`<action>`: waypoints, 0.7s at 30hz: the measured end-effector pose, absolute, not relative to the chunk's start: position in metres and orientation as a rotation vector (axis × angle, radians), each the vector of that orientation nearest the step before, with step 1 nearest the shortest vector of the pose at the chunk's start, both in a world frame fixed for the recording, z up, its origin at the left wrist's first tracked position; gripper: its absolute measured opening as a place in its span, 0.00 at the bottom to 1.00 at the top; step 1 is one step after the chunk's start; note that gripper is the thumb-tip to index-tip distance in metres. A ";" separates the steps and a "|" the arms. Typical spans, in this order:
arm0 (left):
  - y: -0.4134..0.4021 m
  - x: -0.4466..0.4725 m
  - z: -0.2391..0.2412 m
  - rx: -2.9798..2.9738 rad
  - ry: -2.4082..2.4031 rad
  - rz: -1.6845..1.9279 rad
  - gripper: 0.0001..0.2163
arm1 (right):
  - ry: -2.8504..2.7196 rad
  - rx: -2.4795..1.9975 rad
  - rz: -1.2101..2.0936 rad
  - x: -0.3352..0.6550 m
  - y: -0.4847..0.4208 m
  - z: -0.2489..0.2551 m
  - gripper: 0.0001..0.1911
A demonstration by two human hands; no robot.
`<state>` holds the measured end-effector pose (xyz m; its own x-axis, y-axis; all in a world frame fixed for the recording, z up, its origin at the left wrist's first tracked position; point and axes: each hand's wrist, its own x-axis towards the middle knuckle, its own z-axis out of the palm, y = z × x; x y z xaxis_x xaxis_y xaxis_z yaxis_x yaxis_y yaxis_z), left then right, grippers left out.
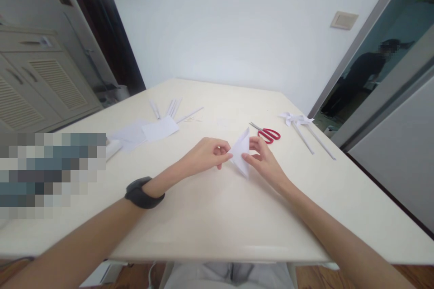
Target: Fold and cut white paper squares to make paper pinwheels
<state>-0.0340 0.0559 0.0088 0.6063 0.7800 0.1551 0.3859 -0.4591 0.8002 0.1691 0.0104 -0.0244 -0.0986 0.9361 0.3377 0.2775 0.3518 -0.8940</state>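
A small white sheet of paper (240, 148), folded into a triangle, is held up off the table between my two hands. The fingertips of my left hand (214, 154) pinch its left corner. On the other side, my right hand (262, 156) grips the right edge, thumb in front and fingers behind. Just beyond my right hand lies a pair of red-handled scissors (267, 134), blades toward the upper left. Two white paper pinwheels (295, 119) on paper sticks rest farther right.
Loose white paper sheets (161, 129) lie at the left of the cream table (210, 216). Several rolled paper sticks (173, 108) are behind them. A white wall (237, 22) rises behind the table. Through the doorway at right, a person (364, 70) bends over.
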 end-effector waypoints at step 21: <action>0.051 -0.024 0.009 1.780 0.732 0.875 0.06 | -1.345 -0.926 1.308 0.164 0.005 -0.023 0.12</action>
